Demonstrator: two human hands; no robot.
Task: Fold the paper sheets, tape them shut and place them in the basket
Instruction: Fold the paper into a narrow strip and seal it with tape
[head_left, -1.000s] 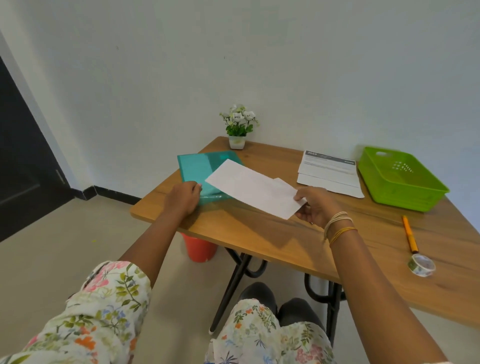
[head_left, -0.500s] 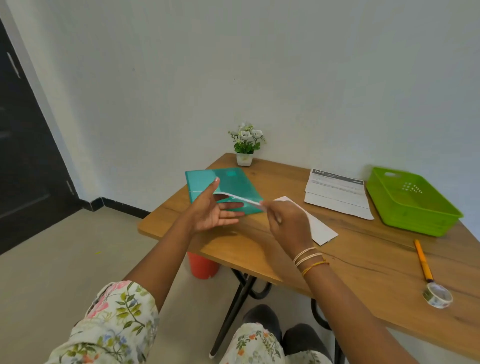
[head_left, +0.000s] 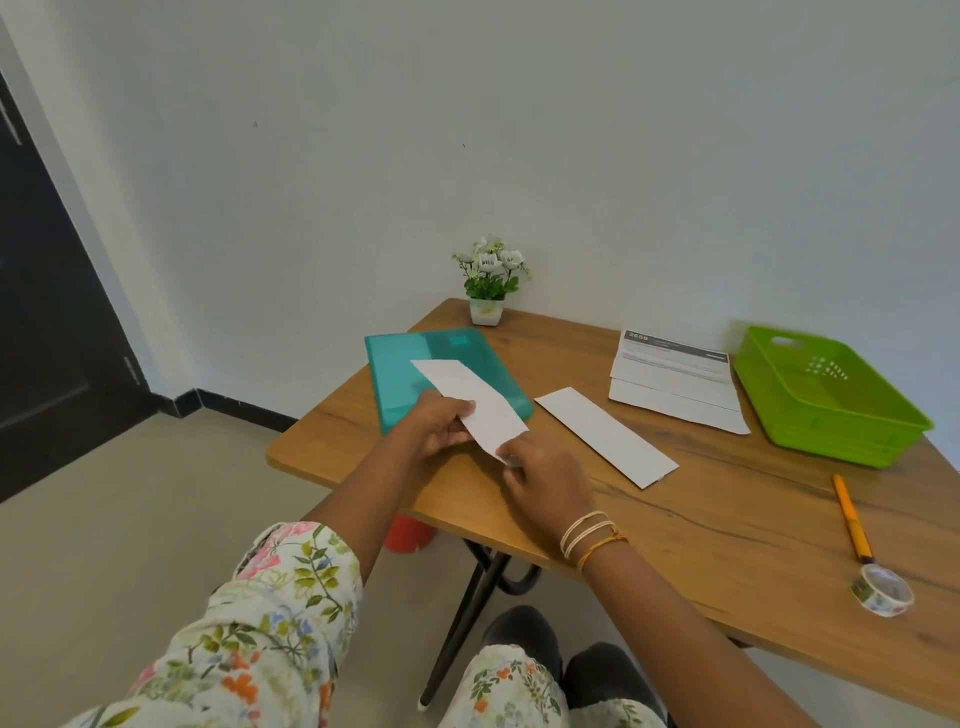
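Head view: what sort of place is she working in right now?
Probably a corner of a home room set up as a small desk: a wooden table against a plain white wall, a little potted plant at its back edge, a dark door to the left, and a bare floor.

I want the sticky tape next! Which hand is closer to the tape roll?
Right. The right hand is left of the tape roll; the left hand is farther left. Both hold a folded paper.

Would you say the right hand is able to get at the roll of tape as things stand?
Probably yes, once freed: the right hand now pinches the folded paper together with the left hand. The tape roll lies on its side of the table, nothing between them.
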